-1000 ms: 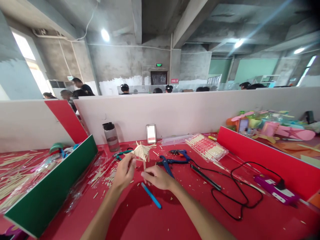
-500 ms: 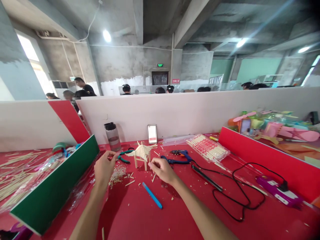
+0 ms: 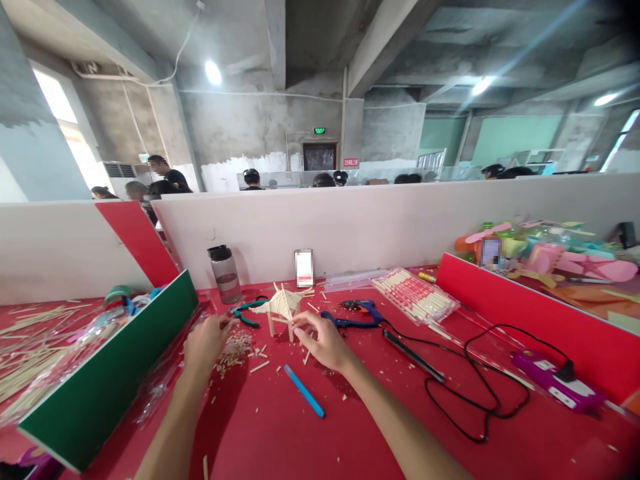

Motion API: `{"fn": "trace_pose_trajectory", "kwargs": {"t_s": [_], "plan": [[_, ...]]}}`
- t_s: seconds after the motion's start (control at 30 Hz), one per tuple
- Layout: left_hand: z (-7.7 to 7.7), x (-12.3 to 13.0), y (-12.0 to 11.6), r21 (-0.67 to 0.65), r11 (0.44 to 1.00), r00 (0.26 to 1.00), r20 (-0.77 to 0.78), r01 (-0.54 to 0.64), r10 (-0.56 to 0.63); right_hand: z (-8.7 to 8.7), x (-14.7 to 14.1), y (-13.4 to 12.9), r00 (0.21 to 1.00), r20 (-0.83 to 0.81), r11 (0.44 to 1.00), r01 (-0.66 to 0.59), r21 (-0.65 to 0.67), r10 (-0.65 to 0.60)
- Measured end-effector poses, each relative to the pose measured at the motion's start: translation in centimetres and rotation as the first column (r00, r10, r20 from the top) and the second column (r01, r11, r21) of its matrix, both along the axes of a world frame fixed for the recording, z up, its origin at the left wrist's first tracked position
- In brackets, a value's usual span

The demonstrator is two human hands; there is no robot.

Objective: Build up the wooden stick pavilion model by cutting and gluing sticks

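— Wooden model (image 3: 282,304): how is it supported?
— By its own legs, at the clock's centre, seemingly freeing both palms. At four, the right hand's (image 3: 323,340) half-curled fingers are placed against or just beside it; any grip cannot be told.
— And the left hand (image 3: 206,341)?
— At eight, fingertips drawn close, contents hidden. Pliers (image 3: 246,321) at nine are presumably kept for reach.

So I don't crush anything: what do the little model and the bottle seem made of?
Model: apparently bare, matte wood, given its pale, slim sticks. Bottle: probably smooth plastic, though glass is possible; its smoky wall looks see-through.
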State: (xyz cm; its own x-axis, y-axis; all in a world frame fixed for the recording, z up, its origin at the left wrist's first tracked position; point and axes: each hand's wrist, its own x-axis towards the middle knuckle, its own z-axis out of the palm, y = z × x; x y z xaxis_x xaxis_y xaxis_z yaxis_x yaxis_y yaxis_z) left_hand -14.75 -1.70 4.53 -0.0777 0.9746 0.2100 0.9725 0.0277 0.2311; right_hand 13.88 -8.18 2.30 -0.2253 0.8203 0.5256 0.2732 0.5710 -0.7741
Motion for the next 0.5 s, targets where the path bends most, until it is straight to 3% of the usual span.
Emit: {"fn": "trace_pose_trajectory", "kwargs": {"t_s": [0.1, 0.23, 0.33, 0.4, 0.5], "plan": [[-0.7, -0.4, 0.3, -0.050, 0.999, 1.000, -0.017, 0.021, -0.022, -0.1, 0.0, 0.0, 1.000, -0.005, 1.000, -0.015, -0.018, 0.015], [-1.3, -0.7, 0.9, -0.015, 0.997, 0.997, 0.007, 0.077, -0.077, -0.1, -0.2, -0.2, 0.999, -0.013, 0.998, -0.048, -0.043, 0.047], [-1.0, -0.2, 0.9, -0.015, 0.976, 0.974, 0.059, 0.219, -0.218, 0.0, -0.4, -0.5, 0.996, -0.014, 0.994, -0.091, -0.055, 0.091], [-0.8, 0.4, 0.5, -0.058, 0.922, 0.920, 0.117, 0.383, -0.375, 0.1, -0.4, -0.7, 0.994, -0.011, 0.993, -0.106, -0.057, 0.106], [-1.0, 1.7, -0.4, -0.128, 0.795, 0.798, 0.231, 0.592, -0.557, 0.1, -0.2, -0.7, 0.992, -0.012, 0.989, -0.127, -0.081, 0.126]]}}
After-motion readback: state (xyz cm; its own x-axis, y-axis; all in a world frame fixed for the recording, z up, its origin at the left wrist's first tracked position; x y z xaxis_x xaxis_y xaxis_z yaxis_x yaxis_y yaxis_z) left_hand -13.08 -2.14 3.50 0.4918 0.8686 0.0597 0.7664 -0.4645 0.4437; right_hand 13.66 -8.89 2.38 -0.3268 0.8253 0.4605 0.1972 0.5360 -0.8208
